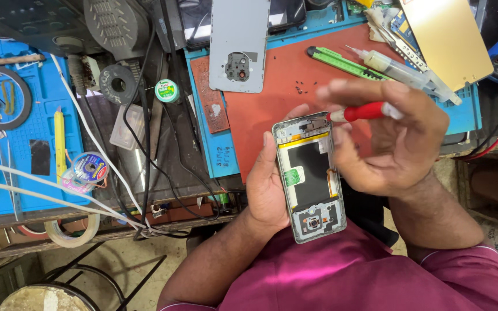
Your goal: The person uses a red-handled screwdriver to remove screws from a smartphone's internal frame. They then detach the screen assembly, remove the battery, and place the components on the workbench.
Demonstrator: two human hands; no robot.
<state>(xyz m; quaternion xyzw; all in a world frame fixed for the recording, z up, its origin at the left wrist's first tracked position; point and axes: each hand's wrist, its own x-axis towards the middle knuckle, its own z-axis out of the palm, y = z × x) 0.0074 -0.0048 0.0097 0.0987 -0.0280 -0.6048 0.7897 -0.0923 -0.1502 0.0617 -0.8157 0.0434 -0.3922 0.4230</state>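
My left hand [266, 187] holds an opened phone [310, 175] from below, its back cover off so the black battery and inner boards show. My right hand [390, 138] grips a red-handled screwdriver [359, 112] whose tip rests at the phone's top edge. The phone hovers over the front edge of a red work mat [272, 98]. A grey back cover [240, 46] with a camera cut-out lies on the mat further back. Several tiny black screws [301, 89] are scattered on the mat near the hand.
A green utility knife [341, 62] and a syringe tube [402, 72] lie at the mat's back right, beside a gold sheet [448, 37]. To the left are a blue mat [36, 138], a tape roll [1, 97], a yellow knife [59, 138], solder wick [89, 168] and several cables.
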